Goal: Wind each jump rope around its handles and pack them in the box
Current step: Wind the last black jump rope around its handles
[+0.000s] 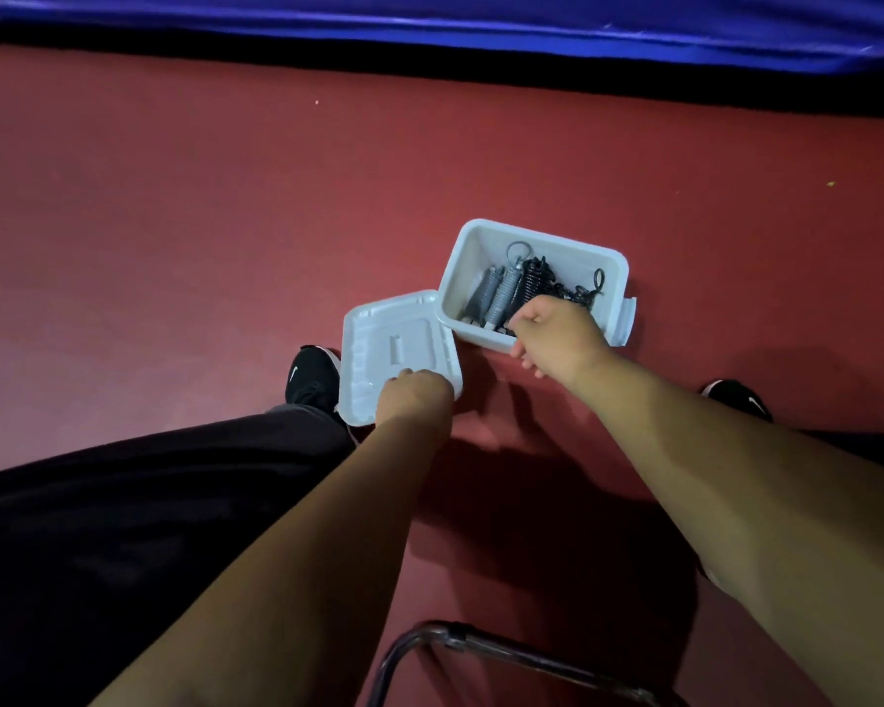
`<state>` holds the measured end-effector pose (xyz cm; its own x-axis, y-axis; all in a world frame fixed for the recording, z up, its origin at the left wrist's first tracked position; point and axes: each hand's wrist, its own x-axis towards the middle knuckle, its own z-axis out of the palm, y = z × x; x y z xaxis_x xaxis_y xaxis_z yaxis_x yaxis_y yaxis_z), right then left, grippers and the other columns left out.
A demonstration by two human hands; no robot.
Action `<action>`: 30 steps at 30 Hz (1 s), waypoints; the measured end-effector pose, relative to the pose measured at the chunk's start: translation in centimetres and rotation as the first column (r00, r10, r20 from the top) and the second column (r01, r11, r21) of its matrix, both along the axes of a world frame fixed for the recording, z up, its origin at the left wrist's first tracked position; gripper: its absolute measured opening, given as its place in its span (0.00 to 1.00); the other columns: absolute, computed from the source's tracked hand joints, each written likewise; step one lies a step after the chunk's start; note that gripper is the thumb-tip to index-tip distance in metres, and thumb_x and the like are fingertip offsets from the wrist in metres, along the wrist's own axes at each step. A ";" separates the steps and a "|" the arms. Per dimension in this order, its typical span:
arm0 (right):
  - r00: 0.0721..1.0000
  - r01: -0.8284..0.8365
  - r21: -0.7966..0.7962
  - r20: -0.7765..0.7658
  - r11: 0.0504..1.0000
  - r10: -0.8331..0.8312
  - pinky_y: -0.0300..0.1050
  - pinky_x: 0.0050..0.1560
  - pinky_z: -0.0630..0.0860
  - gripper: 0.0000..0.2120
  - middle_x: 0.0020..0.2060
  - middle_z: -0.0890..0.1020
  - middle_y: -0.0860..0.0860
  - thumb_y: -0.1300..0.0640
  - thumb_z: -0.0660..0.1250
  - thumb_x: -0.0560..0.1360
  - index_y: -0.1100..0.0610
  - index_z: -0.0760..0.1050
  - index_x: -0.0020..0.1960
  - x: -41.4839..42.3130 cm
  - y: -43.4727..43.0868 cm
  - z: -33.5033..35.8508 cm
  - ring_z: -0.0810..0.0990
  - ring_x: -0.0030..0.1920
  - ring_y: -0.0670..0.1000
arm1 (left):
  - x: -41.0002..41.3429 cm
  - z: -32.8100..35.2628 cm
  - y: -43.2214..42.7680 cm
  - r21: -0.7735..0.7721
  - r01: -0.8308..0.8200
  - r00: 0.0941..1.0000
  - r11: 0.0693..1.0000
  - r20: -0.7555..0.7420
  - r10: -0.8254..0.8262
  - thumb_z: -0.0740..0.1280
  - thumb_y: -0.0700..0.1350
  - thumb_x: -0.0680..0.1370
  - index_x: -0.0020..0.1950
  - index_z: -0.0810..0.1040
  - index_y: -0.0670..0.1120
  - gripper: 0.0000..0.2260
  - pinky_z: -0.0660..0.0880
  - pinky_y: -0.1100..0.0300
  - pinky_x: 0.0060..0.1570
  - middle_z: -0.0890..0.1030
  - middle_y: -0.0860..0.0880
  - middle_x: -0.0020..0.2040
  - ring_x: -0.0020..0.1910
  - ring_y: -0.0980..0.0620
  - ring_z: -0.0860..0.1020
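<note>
While left hand (414, 395) grips lid (394, 339), grey, black coiled ropes (511, 293) lie in box (547, 232); right hand (557, 334) unclear.

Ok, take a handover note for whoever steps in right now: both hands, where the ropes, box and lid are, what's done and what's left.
Left hand: grips the near edge of the lid, which is off, beside the box.
Right hand: at the near rim of the box; whether it holds anything is hidden.
Box stands open on the floor.
Done: wound grey ropes and black ropes lie inside.
Left: no rope shows outside; probably just fit the lid.
</note>
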<state>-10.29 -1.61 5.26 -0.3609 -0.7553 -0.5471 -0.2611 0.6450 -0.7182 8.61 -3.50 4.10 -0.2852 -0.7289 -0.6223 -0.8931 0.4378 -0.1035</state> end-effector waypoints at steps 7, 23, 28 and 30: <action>0.998 -0.055 0.069 0.031 0.996 0.053 0.53 0.37 0.81 0.08 0.37 0.87 0.56 0.59 0.62 0.80 0.60 0.79 0.50 -2.5 2.8 5.7 0.81 0.36 0.57 | -2.2 7.6 -0.3 0.033 -0.218 0.947 0.975 -0.237 0.219 0.65 0.47 0.82 0.70 0.73 0.43 0.18 0.74 0.48 0.64 0.78 0.42 0.69 0.68 0.40 0.78; 0.933 -0.155 0.345 -0.257 0.926 0.252 0.39 0.35 0.67 0.18 0.40 0.71 0.53 0.49 0.57 0.88 0.60 0.74 0.69 -5.5 11.0 15.6 0.70 0.36 0.51 | -3.6 19.1 -0.6 0.203 -0.487 0.471 0.850 -0.758 0.451 0.66 0.34 0.77 0.66 0.74 0.45 0.18 0.73 0.57 0.52 0.77 0.46 0.60 0.55 0.46 0.76; 0.992 0.028 0.276 -0.127 0.961 0.007 0.60 0.56 0.84 0.25 0.56 0.79 0.59 0.40 0.56 0.87 0.59 0.72 0.71 -6.4 11.5 14.0 0.83 0.53 0.62 | -4.8 18.7 -2.1 0.392 -0.554 0.227 0.735 -0.778 0.586 0.67 0.33 0.76 0.62 0.74 0.44 0.16 0.77 0.59 0.40 0.80 0.43 0.57 0.50 0.47 0.81; 0.993 0.108 0.229 -0.061 0.967 -0.097 0.65 0.56 0.84 0.16 0.54 0.82 0.59 0.50 0.59 0.85 0.59 0.75 0.65 -6.7 10.9 13.4 0.83 0.54 0.62 | -5.0 18.1 -2.8 0.375 -0.578 0.210 0.725 -0.790 0.576 0.67 0.34 0.77 0.61 0.75 0.42 0.14 0.74 0.62 0.34 0.81 0.44 0.54 0.44 0.50 0.79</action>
